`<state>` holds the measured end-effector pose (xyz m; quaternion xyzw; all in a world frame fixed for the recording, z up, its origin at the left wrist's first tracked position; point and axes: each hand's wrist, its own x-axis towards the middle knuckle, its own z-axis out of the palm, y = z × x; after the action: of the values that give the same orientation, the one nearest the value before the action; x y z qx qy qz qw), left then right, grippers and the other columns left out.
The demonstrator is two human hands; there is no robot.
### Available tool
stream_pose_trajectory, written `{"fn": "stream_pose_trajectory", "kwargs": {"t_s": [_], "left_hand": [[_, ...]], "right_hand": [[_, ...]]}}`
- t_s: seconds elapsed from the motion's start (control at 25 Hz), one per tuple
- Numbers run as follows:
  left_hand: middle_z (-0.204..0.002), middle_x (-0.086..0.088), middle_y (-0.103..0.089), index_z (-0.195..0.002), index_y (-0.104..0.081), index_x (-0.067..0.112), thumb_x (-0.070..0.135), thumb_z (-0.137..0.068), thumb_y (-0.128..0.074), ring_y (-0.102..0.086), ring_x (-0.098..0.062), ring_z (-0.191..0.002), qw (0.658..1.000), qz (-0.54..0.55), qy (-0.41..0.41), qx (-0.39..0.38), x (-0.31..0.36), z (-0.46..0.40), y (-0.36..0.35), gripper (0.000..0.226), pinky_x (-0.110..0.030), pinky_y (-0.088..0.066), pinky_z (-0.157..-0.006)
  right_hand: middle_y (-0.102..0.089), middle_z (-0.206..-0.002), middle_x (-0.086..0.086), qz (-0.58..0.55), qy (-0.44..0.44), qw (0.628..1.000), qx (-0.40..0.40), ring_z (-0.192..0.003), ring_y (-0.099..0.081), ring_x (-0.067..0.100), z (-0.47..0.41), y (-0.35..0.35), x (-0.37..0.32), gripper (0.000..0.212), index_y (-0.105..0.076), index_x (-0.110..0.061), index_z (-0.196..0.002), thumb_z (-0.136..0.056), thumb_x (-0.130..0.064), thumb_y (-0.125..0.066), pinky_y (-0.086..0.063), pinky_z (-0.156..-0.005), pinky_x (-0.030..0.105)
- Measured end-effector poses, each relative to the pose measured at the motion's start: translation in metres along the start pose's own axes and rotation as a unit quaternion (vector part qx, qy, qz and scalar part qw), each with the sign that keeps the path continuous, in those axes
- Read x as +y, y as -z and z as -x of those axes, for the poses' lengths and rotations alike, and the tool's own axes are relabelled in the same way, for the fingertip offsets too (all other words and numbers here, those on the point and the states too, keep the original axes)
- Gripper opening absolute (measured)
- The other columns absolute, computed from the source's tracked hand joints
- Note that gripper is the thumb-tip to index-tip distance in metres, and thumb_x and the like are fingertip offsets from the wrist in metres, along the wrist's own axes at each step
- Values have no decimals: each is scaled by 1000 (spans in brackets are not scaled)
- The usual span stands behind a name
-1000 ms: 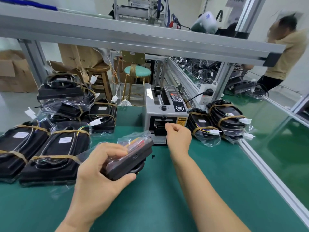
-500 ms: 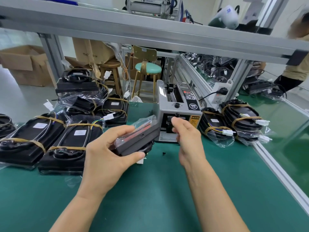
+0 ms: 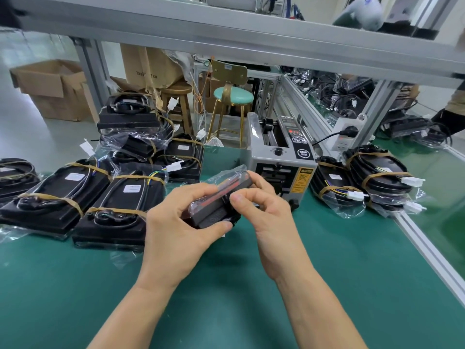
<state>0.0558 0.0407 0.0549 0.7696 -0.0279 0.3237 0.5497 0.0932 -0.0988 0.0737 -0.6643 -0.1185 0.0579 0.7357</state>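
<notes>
The left hand [image 3: 181, 230] grips the pack [image 3: 214, 215] from below: its fingers curl over the top edge and its thumb presses on the near side. The right hand [image 3: 269, 217] is curled too. Its thumb and first fingers pinch the pack at the end nearer to the machine [image 3: 279, 170]. Whether something thin lies between these fingertips and the pack, I cannot tell. The pack is black, inside a clear bag [image 3: 234, 172], and tilted. It is held in the air just in front of the machine, above the table [image 3: 327, 285]. Left of the machine lie many black units [image 3: 125, 205], close together. Right of the machine lies a smaller pile [image 3: 372, 165] of the same kind.
</notes>
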Motion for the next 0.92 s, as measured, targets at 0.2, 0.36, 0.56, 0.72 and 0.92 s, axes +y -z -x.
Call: {"fn": "stream_pose_trajectory", "kwargs": {"t_s": [0.2, 0.36, 0.56, 0.72, 0.92], "left_hand": [[-101, 11, -69, -101, -69, 31, 19, -49, -85, -64, -4, -96, 1000, 4, 2, 9, 2, 0, -1, 55, -12, -46, -84], [-101, 10, -69, -101, -69, 28, 14, -48, -91, -64, -4, -97, 1000, -2, 0, 7, 0, 1, -1, 59, -12, -45, -84], [-101, 7, -70, -101, -71, 22, 3, -50, -90, -63, 0, -94, 1000, -18, -3, 9, 1, 1, -1, 58, -10, -44, -84], [-99, 8, -70, -99, -70, 22, 4, -50, -90, -62, 3, -90, 1000, -15, -2, 16, 3, 0, 1, 56, -7, -43, -81], [-100, 8, -70, -100, -70, 23, 4, -49, -90, -63, 1, -92, 1000, -15, 0, 17, 3, 1, -1, 57, -10, -44, -83]], "right_hand": [[-47, -140, -14, -5, -3, 1000, 7, -120, -45, -15, -1, -3, 0, 12, -73, -12, -75, -84, -8, -68, -31, -108, 25], [-47, -139, -15, -1, 3, 1000, 17, -121, -45, -14, -1, -4, 0, 19, -72, -18, -68, -84, -8, -70, -32, -108, 26], [-49, -135, -18, 26, 20, 998, 50, -117, -46, -18, 0, -8, 2, 21, -73, -22, -66, -83, -11, -71, -32, -109, 25], [-50, -134, -20, 58, 31, 995, 75, -118, -45, -17, 1, -12, 3, 21, -71, -25, -63, -81, -14, -73, -31, -99, 8], [-61, -120, 2, -82, -5, 992, 98, -112, -58, 8, -1, -18, 7, 35, -57, -23, -104, -81, 1, -70, -49, -88, 18]]}}
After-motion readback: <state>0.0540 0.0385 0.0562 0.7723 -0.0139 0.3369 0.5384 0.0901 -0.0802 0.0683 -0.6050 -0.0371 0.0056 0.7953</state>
